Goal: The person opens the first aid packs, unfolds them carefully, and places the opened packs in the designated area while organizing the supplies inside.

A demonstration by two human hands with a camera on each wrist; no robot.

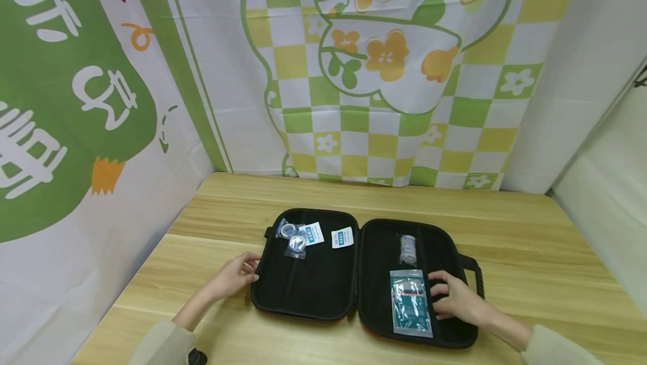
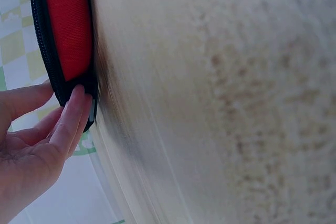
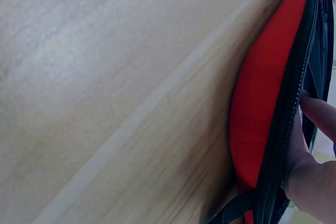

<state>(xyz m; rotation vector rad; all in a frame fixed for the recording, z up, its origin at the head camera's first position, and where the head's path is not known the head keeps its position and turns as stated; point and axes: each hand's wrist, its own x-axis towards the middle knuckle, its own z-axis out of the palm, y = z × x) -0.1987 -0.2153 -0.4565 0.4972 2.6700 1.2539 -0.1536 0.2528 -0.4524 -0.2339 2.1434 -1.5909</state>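
An unzipped first-aid-style case (image 1: 323,286) lies spread flat on the wooden table, black inside and red outside. At the left half's outer edge my left hand (image 1: 233,277) pinches the rim, thumb on the inner side and fingers (image 2: 71,114) against the outside. My right hand (image 1: 459,299) reaches into the right half, its fingertips at the dark strap beside a clear packet with teal contents (image 1: 410,303). Above that packet sits a wrapped white roll (image 1: 408,250). The left half holds two small clear-wrapped items (image 1: 296,243) and two white-and-blue sachets (image 1: 342,237).
The case's black carry handle (image 1: 473,269) sticks out at its right side. Wooden tabletop (image 1: 242,202) surrounds the case. Patterned cloth (image 1: 364,146) hangs behind the table, and printed fabric (image 1: 116,196) hangs on the left.
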